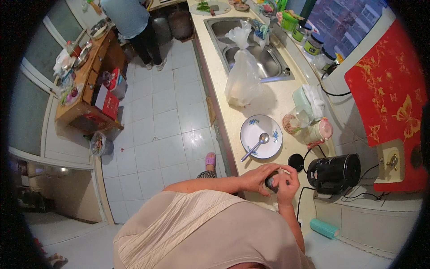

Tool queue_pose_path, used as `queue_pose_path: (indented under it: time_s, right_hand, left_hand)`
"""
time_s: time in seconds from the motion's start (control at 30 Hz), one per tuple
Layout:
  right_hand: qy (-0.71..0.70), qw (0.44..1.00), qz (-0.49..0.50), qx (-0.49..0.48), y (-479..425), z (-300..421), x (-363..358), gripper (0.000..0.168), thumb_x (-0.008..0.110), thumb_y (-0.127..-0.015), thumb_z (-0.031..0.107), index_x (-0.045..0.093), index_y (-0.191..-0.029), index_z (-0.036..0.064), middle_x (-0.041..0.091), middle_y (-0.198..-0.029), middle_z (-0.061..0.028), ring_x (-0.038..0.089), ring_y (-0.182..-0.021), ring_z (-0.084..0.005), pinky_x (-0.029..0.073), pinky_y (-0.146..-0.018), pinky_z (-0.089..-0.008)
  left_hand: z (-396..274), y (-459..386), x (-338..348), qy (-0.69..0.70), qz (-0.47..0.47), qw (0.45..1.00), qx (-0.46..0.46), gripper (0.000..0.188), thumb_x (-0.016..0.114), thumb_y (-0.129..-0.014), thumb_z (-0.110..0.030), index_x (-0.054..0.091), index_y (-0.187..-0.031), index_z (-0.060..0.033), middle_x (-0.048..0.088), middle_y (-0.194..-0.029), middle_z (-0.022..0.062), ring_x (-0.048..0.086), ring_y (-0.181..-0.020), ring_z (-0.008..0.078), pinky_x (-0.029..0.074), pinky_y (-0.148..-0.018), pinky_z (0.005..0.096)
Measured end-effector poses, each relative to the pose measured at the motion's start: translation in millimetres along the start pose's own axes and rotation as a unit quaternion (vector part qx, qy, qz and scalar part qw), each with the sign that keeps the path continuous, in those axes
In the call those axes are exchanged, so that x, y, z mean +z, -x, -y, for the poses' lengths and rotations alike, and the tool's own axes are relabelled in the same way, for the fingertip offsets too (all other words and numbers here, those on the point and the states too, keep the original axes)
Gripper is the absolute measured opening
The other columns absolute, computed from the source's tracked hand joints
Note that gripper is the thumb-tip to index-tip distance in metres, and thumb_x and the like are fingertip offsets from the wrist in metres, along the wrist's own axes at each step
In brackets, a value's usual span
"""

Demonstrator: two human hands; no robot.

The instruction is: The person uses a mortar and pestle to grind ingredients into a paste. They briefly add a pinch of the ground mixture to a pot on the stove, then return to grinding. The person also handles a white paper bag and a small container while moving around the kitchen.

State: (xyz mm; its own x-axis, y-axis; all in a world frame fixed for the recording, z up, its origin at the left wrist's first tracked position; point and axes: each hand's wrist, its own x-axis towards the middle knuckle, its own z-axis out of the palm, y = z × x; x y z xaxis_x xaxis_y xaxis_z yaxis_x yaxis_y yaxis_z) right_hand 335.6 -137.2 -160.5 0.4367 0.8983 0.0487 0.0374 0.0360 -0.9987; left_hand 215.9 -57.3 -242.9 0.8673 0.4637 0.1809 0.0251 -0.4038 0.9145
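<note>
Close to my body, over the counter, my left hand (258, 179) curls around a small dark, rounded item (270, 182). The fingers of my right hand (287, 185) press on its top from the other side. Fingers hide much of the item, so what it is cannot be made out. Just beyond my hands lies a white plate with blue flowers (247, 134). A metal spoon (256, 149) rests on it, its handle reaching over the near rim. A black round lid or disc (296, 163) lies to the right of my hands.
A black electric kettle (332, 173) with cords stands at the right. Jars (317, 131) and a tied plastic bag (242, 80) sit farther along the counter, before the steel sink (268, 64). At the far left, a person (129, 20) stands beside a wooden table (72, 107).
</note>
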Motion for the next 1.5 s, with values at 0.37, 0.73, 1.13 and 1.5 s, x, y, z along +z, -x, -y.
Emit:
queue_pose_path:
  time_s: [0.37,0.73,1.13,1.5]
  right_hand:
    - [0.064,0.992,-0.087,-0.065,-5.9,-18.2,-9.5,0.010,0.053,-0.094,0.007,0.056,-0.099,-0.001,0.054,-0.063,-0.0003,0.050,-0.058,-0.0067,0.045,-0.061,-0.0231]
    - [0.006,0.998,-0.060,-0.021,-1.1,18.7,-9.5,0.009,0.055,-0.094,0.008,0.054,-0.092,0.000,0.050,-0.055,-0.0015,0.048,-0.049,-0.0085,0.044,-0.056,-0.0239]
    - [0.011,0.997,-0.054,-0.063,-2.7,17.8,-11.8,0.012,0.052,-0.095,0.008,0.053,-0.087,0.000,0.051,-0.057,-0.0022,0.048,-0.048,-0.0091,0.047,-0.055,-0.0245]
    - [0.015,0.996,-0.038,-0.080,0.2,12.4,-7.8,0.010,0.055,-0.092,0.004,0.054,-0.085,-0.001,0.056,-0.061,-0.0017,0.051,-0.054,-0.0057,0.043,-0.051,-0.0215]
  left_hand:
    - [-9.7,4.0,-0.1,-0.041,-0.011,0.999,0.010,0.113,0.086,-0.058,-0.028,0.019,-0.144,-0.0004,0.030,-0.142,0.0231,0.031,-0.132,0.0401,0.031,-0.109,0.0413]
    - [-17.2,6.4,2.9,-0.046,-0.033,0.998,0.032,0.112,0.085,-0.057,-0.024,0.020,-0.145,-0.0022,0.030,-0.142,0.0215,0.031,-0.132,0.0387,0.033,-0.107,0.0424]
    - [-18.5,7.4,2.9,-0.056,-0.052,0.996,0.046,0.116,0.086,-0.057,-0.031,0.018,-0.145,-0.0012,0.030,-0.142,0.0224,0.031,-0.131,0.0405,0.032,-0.108,0.0434]
    - [-21.6,6.5,-1.0,-0.034,-0.041,0.999,-0.006,0.114,0.086,-0.057,-0.030,0.019,-0.145,-0.0011,0.033,-0.141,0.0220,0.034,-0.131,0.0380,0.033,-0.107,0.0415]
